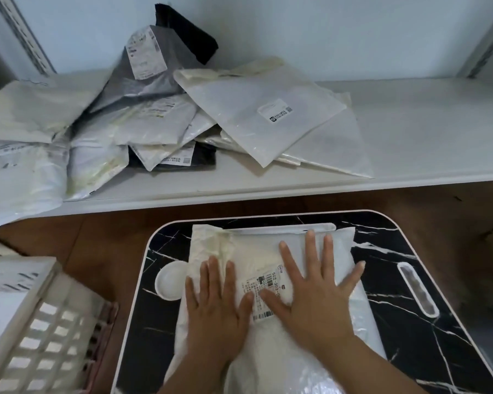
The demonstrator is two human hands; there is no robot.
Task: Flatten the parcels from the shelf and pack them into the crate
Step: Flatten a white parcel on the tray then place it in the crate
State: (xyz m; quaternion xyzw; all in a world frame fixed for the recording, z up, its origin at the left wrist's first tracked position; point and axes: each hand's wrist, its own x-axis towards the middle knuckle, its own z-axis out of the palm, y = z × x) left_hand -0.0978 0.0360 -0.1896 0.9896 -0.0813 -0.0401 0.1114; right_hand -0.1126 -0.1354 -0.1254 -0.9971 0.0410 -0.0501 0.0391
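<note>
Pressing flat-fingered, left hand point(217, 305) and right hand point(313, 291) rest side by side on a white parcel point(268, 251) lying lengthwise away from the person on the marbled tabletop point(410, 280). Slatted crate point(40, 322) stands left, its contents unclear; more parcels point(160, 115) heap the shelf point(424, 132) beyond.

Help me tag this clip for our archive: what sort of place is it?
Probably a parcel sorting or packing room. A shelf holds a heap of labelled mailers, both hands press a parcel flat on a small table, and a crate waits alongside.

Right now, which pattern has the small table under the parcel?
Black marble with white veins, on the table, in the head view.
</note>
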